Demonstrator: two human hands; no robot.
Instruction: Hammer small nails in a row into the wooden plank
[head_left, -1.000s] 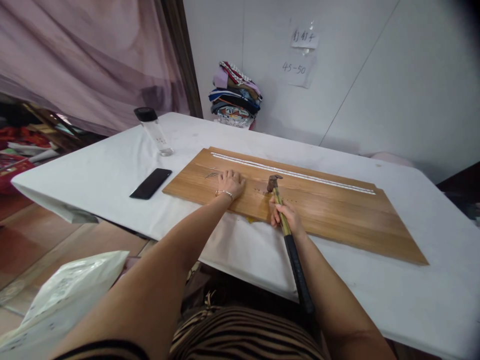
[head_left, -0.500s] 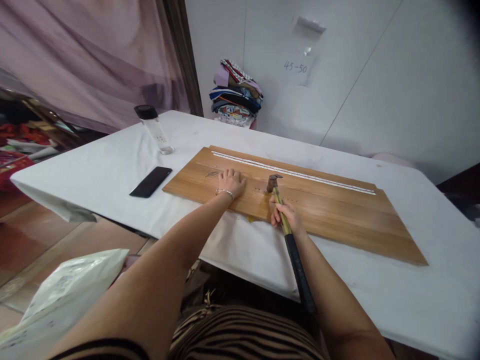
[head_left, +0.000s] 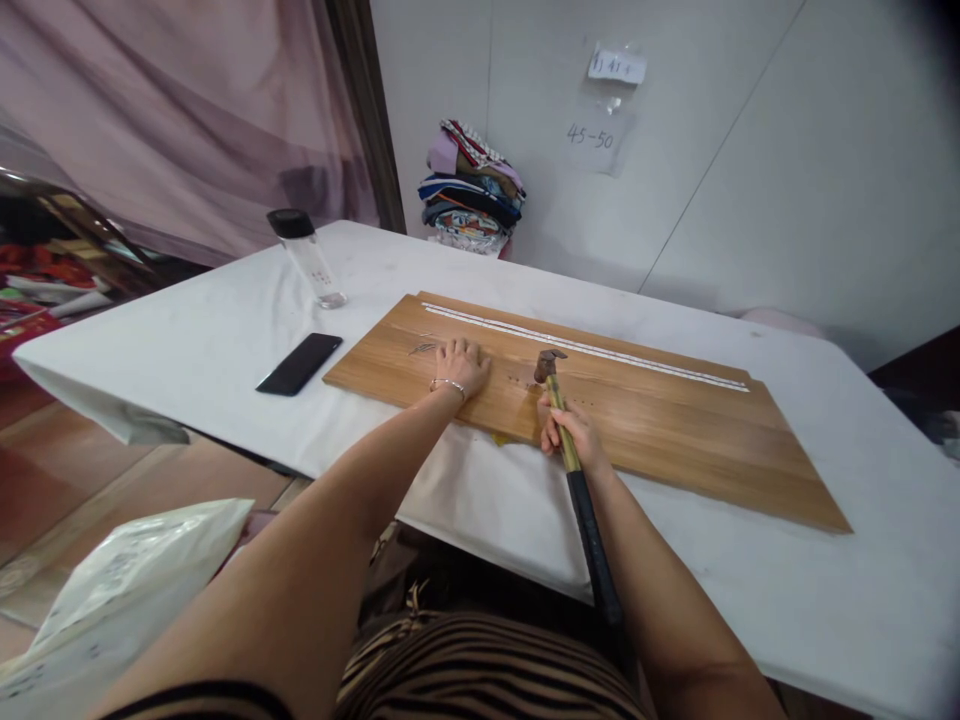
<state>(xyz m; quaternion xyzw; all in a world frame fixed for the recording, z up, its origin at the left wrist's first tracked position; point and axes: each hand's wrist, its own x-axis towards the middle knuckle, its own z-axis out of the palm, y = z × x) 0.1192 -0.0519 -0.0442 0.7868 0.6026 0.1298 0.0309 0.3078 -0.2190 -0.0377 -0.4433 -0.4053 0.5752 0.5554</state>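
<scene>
A long wooden board (head_left: 697, 440) lies on the white-covered table. Flat on its left part rests my left hand (head_left: 463, 367), fingers stretched out, a bracelet on the wrist. Just beyond those fingertips is a small bunch of nails (head_left: 424, 348). My right hand (head_left: 568, 428) is wrapped round the neck of a claw hammer (head_left: 589, 525), near its rusty head, which is over the board. The black grip points back toward my body. Several small dark dots, maybe nails or holes, run in a row across the board around the hammer head. Two white strips (head_left: 600, 350) lie along the far side.
Left of the board are a black phone (head_left: 300, 364) and a clear bottle (head_left: 318, 270) with a black lid. Folded clothes (head_left: 472, 190) are stacked behind the table (head_left: 187, 310) against the wall. A white plastic bag (head_left: 142, 575) is at lower left, below the table edge.
Both hands and the hammer stay almost where they were. The view has shifted very slightly, and the upper paper label on the wall now shows more of its face.
</scene>
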